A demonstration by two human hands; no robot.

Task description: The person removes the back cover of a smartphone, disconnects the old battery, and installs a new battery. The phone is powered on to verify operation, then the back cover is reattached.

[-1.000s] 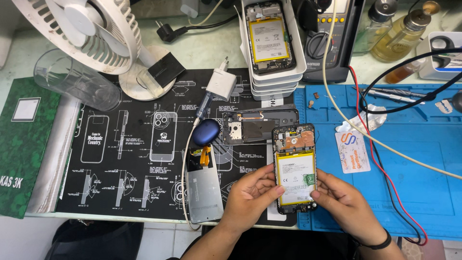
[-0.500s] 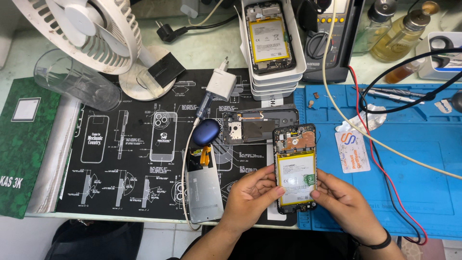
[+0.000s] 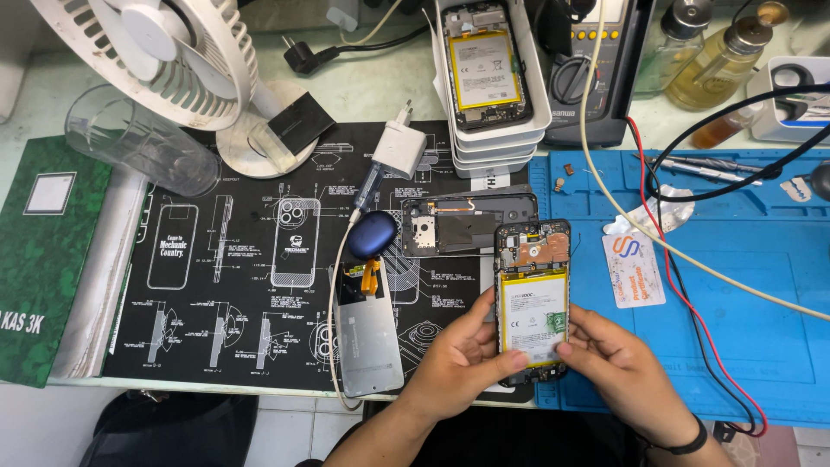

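An opened phone [image 3: 533, 294] with its back cover off shows a yellow-white battery and a circuit board at the top. My left hand [image 3: 458, 356] grips its lower left edge, thumb on the battery. My right hand [image 3: 609, 367] holds its lower right edge, thumb pressed near the green patch on the battery. The phone hovers over the seam between the black printed mat [image 3: 242, 277] and the blue mat [image 3: 743, 294].
A removed black back plate [image 3: 462, 223] lies just above the phone, beside a blue earbud case [image 3: 372, 235] and a white charger [image 3: 399, 149]. A silver screen panel [image 3: 369, 333] lies left. White trays [image 3: 488, 73] hold another opened phone. A fan [image 3: 164, 52], a plastic cup [image 3: 138, 149], a green book [image 3: 39, 259] and cables surround.
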